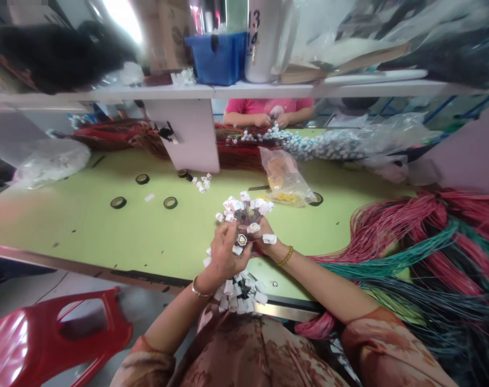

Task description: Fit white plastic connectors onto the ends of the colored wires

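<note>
My right hand (265, 232) is closed around a bundle of thin dark and red wires (247, 216) above the table. White plastic connectors (244, 198) fan out from the bundle's far end. Close against it, my left hand (223, 251) has its fingers curled at the near side of the wires. A small pale piece with a dark outline (242, 239) shows by its fingertips, too small to name. What lies inside the left fingers is partly hidden. More white connectors on wires (242, 293) hang in a cluster at the table's front edge, below my hands.
Long red, green and black wires (381, 236) spread over the table's right side. Several black tape rolls (171, 202) and loose white connectors (202, 184) lie left of centre. A plastic bag with yellow pieces (287, 177) lies ahead. A shelf (224, 91) crosses above; a co-worker's hands (273, 119) show beyond.
</note>
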Available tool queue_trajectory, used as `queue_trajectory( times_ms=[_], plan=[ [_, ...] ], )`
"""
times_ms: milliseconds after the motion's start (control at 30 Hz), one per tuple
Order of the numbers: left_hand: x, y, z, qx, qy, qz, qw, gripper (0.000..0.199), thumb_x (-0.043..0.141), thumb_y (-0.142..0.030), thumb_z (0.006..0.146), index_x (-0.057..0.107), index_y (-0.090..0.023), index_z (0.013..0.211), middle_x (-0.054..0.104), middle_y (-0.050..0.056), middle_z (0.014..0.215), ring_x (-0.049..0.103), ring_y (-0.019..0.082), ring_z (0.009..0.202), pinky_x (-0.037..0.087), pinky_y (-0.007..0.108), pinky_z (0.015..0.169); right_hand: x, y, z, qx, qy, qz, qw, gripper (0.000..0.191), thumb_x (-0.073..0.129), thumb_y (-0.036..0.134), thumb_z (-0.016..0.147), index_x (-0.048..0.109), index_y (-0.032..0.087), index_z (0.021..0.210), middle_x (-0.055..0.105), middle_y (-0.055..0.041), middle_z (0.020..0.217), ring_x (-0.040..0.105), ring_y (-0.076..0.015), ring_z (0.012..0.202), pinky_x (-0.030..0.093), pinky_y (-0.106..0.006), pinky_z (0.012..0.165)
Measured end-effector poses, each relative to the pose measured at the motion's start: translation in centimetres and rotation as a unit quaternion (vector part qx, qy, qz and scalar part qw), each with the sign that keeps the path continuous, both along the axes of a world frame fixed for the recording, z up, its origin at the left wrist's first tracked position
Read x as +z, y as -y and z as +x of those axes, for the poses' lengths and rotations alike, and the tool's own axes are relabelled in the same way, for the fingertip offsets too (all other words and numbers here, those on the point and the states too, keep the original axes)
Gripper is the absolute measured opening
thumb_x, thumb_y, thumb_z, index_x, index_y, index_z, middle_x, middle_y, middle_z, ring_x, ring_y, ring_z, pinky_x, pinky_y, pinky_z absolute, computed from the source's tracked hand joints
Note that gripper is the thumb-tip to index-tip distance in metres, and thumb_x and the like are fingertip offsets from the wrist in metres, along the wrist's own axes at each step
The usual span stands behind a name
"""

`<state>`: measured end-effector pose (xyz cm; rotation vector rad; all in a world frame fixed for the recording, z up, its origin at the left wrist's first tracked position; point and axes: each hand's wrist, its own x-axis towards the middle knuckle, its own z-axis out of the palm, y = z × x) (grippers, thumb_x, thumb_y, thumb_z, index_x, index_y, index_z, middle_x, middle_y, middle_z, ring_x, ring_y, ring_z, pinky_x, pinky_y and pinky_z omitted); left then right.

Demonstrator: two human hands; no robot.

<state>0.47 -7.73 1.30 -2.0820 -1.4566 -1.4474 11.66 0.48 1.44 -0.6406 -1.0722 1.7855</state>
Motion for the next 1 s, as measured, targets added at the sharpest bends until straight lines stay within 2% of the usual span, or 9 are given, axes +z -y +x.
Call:
queue_trajectory(
  times_ms=[100, 267, 367, 500, 633, 733, 833, 900, 1000],
  plan=[
    [0.1, 0.2, 0.2, -0.022, -0.017, -0.015, 1.0, 0.072, 0.076, -0.027, 0.078, 0.045, -0.023, 0.144, 0.048, 0.018, 0.132, 0.06, 0.027, 0.106, 0.055, 0.039, 0.085, 0.0, 0.3, 0.2, -0.002, 0.031, 0.027, 0.999, 0.038, 0.09, 0.029, 0.054, 0.07, 0.018, 0.084, 0.073, -0.0041, 0.085, 0.064, -0.0192, 0.076, 0.057, -0.033, 0.074],
    [-0.3, 0.0, 0.3, -0.095, 0.009, -0.044, 0.995, 0.052, 0.064, -0.012, 0.084, 0.053, -0.024, 0.134, 0.067, 0.011, 0.116, 0.063, 0.024, 0.103, 0.051, 0.037, 0.085, -0.1, 0.3, 0.6, -0.01, 0.054, 0.065, 0.996, 0.032, 0.087, 0.035, 0.062, 0.069, 0.018, 0.083, 0.072, -0.0045, 0.085, 0.064, -0.0204, 0.08, 0.056, -0.038, 0.081],
    [-0.7, 0.0, 0.1, -0.108, 0.042, -0.053, 0.992, 0.046, 0.057, -0.007, 0.084, 0.058, -0.023, 0.127, 0.072, 0.008, 0.102, 0.065, 0.021, 0.091, 0.049, 0.034, 0.078, -0.2, 0.1, 0.7, 0.013, 0.065, 0.045, 0.997, 0.032, 0.087, 0.036, 0.064, 0.068, 0.017, 0.082, 0.07, -0.0031, 0.08, 0.063, -0.0184, 0.076, 0.056, -0.036, 0.077],
    [-0.5, 0.7, -0.1, -0.155, -0.039, -0.056, 0.986, 0.034, 0.058, -0.01, 0.079, 0.067, -0.024, 0.108, 0.072, 0.007, 0.092, 0.061, 0.022, 0.084, 0.045, 0.037, 0.078, -0.6, -0.2, 0.8, 0.019, 0.015, -0.026, 0.999, 0.036, 0.09, 0.032, 0.061, 0.067, 0.017, 0.084, 0.068, 0.0006, 0.077, 0.061, -0.013, 0.068, 0.056, -0.029, 0.069],
    [0.3, 1.9, 0.0, -0.269, -0.106, -0.153, 0.945, 0.032, 0.056, -0.014, 0.068, 0.069, -0.023, 0.096, 0.071, 0.008, 0.087, 0.059, 0.025, 0.083, 0.045, 0.043, 0.082, -1.2, -0.8, 0.9, 0.004, -0.027, -0.127, 0.992, 0.038, 0.091, 0.031, 0.058, 0.064, 0.018, 0.08, 0.067, 0.0017, 0.07, 0.059, -0.0121, 0.059, 0.059, -0.029, 0.06],
    [1.0, 2.7, 0.2, -0.363, -0.115, -0.236, 0.894, 0.042, 0.058, -0.018, 0.065, 0.069, -0.022, 0.105, 0.07, 0.01, 0.087, 0.061, 0.025, 0.08, 0.048, 0.044, 0.081, -1.3, -1.3, 1.1, 0.018, -0.053, -0.165, 0.985, 0.035, 0.088, 0.028, 0.06, 0.063, 0.018, 0.082, 0.066, 0.0007, 0.068, 0.057, -0.0122, 0.055, 0.056, -0.027, 0.05],
    [2.0, 3.2, 0.1, -0.438, -0.066, -0.286, 0.85, 0.053, 0.064, -0.024, 0.069, 0.065, -0.022, 0.123, 0.073, 0.012, 0.098, 0.067, 0.027, 0.088, 0.05, 0.045, 0.087, -1.0, -1.3, 1.3, 0.035, -0.078, -0.181, 0.98, 0.028, 0.082, 0.022, 0.063, 0.062, 0.018, 0.081, 0.065, -0.0002, 0.068, 0.055, -0.0115, 0.056, 0.048, -0.021, 0.043],
    [2.6, 3.6, -0.3, -0.461, 0.025, -0.301, 0.834, 0.044, 0.064, -0.027, 0.079, 0.066, -0.023, 0.123, 0.075, 0.012, 0.106, 0.069, 0.028, 0.099, 0.051, 0.045, 0.093, -0.7, -1.2, 1.4, 0.046, -0.088, -0.18, 0.979, 0.025, 0.08, 0.02, 0.064, 0.061, 0.018, 0.08, 0.064, -0.0006, 0.069, 0.054, -0.011, 0.057, 0.044, -0.019, 0.041],
    [2.7, 4.0, -1.2, -0.349, 0.201, -0.302, 0.864, 0.025, 0.051, -0.031, 0.095, 0.074, -0.02, 0.098, 0.077, 0.013, 0.095, 0.07, 0.026, 0.101, 0.053, 0.042, 0.09, -0.3, -1.1, 1.6, 0.051, -0.095, -0.156, 0.982, 0.023, 0.077, 0.02, 0.066, 0.061, 0.019, 0.081, 0.064, -0.0007, 0.069, 0.053, -0.0114, 0.058, 0.041, -0.019, 0.041]
  ],
)
